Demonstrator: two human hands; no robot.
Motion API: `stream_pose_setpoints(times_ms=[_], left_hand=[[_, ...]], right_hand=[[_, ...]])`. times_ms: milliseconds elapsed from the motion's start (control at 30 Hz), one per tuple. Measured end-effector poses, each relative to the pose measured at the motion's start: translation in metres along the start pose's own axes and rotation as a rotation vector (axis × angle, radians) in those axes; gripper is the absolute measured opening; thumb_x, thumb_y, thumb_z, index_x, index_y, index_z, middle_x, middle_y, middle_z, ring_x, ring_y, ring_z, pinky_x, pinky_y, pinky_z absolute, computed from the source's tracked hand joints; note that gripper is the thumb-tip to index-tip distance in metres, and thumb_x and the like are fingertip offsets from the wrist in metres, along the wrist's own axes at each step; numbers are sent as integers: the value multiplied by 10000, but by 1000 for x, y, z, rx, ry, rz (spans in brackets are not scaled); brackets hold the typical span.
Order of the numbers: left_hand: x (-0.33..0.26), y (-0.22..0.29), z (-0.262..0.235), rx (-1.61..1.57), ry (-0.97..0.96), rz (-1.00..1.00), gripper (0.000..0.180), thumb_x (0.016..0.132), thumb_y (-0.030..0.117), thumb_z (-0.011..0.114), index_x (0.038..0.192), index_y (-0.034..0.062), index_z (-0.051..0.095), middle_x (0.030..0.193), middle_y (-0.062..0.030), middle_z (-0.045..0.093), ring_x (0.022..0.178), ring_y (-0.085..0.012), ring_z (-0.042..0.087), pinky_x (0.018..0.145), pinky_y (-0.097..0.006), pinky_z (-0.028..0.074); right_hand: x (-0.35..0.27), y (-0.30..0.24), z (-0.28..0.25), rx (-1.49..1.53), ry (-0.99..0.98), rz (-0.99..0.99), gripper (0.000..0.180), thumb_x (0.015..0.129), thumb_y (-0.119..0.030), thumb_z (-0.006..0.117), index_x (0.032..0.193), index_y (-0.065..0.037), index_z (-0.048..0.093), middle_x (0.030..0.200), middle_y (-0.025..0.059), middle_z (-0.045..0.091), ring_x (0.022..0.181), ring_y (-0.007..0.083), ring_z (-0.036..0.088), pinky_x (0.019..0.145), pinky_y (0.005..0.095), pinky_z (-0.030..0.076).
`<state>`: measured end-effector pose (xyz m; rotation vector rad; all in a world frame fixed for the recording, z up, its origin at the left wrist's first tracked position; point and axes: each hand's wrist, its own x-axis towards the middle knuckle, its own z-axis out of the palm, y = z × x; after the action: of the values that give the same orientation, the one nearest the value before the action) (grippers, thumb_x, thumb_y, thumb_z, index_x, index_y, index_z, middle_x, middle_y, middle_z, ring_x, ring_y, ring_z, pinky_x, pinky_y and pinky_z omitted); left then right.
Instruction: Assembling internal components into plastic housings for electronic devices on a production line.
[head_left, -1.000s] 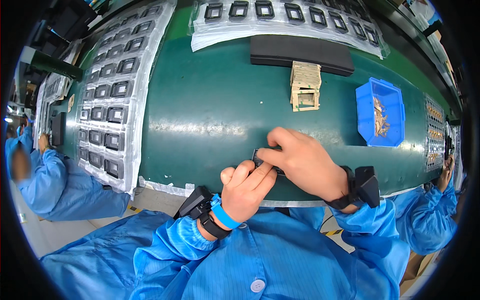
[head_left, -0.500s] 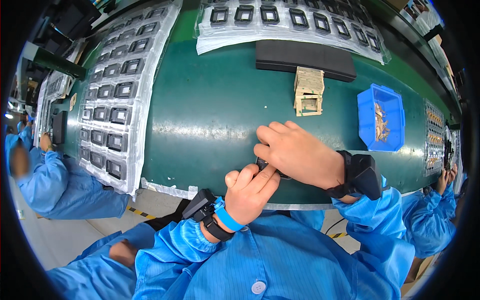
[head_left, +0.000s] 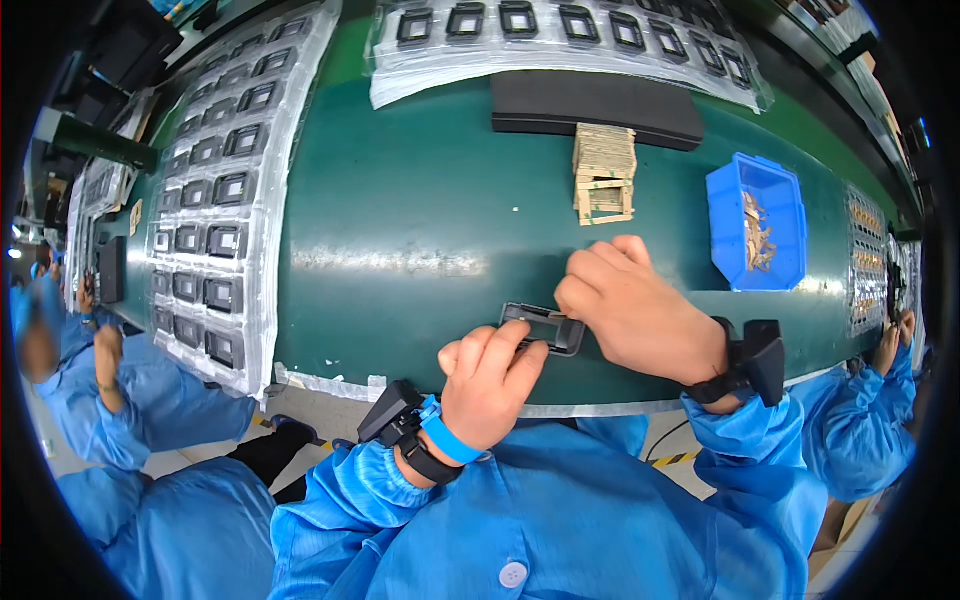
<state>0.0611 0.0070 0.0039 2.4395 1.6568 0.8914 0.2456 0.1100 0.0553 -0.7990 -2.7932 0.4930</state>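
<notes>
A black rectangular plastic frame (head_left: 574,338) with an open middle is tilted just above the green table's near side. My left hand (head_left: 490,385) grips its left end, thumb and fingers closed on the rim. By the frame's far right corner is my right hand (head_left: 645,315), its fingers curled together; their tips are turned from view, so anything pinched in them is hidden. Beyond the right hand lies a stack of thin tan rectangular paper-like frames (head_left: 605,152), the nearest ones fanned out toward me.
A blue bin (head_left: 730,225) with tan scraps (head_left: 760,235) stands to the right. Behind the stack lies a long black block (head_left: 600,108). Clear trays of black frames line the left (head_left: 262,260) and far side (head_left: 440,82). Co-workers in blue sit left (head_left: 110,405) and right (head_left: 865,430).
My right hand has moved right, off the black frame's middle, uncovering it. My left hand still grips the frame. The view has shifted slightly.
</notes>
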Motion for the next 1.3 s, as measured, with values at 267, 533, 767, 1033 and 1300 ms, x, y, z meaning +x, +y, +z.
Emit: stream_pose_setpoints(times_ms=[267,533,767,1033,1300], left_hand=[[3,3,-1,30,-18,-7,225,661,50,703,867,140,708,1011,-45,598,929,-261,537,825,-382,359],[1,2,-6,54,-52,-25,215,678,46,759,880,94,701,1027,-63,589,953,-281,515,837,-398,351],[18,7,-4,-100,-43,-51,206,677,81,773,873,93,709,1010,-57,611,912,-258,529,807,-373,350],[32,-5,-17,-213,-65,-205,330,719,152,787,1019,64,684,1017,-61,615,910,-247,537,828,-353,367],[43,-14,-2,-241,-102,-235,138,768,82,730,903,72,709,923,-43,586,894,-230,532,810,-338,356]], right_hand=[[-76,12,-63,-62,415,478,121,782,41,546,868,-32,503,834,127,484,806,336,493,725,408,394],[-108,47,-66,-57,692,998,120,799,-34,612,902,-33,673,752,154,674,707,318,673,651,387,539],[-120,66,-57,-103,765,1044,106,749,-76,668,798,-20,593,686,153,640,645,307,654,595,376,506],[-117,61,-57,-581,594,809,126,794,-45,668,919,-34,665,853,141,659,767,328,636,653,391,490],[-53,-18,-24,48,587,601,127,761,-37,694,884,-41,664,856,115,604,810,305,596,729,388,475]])
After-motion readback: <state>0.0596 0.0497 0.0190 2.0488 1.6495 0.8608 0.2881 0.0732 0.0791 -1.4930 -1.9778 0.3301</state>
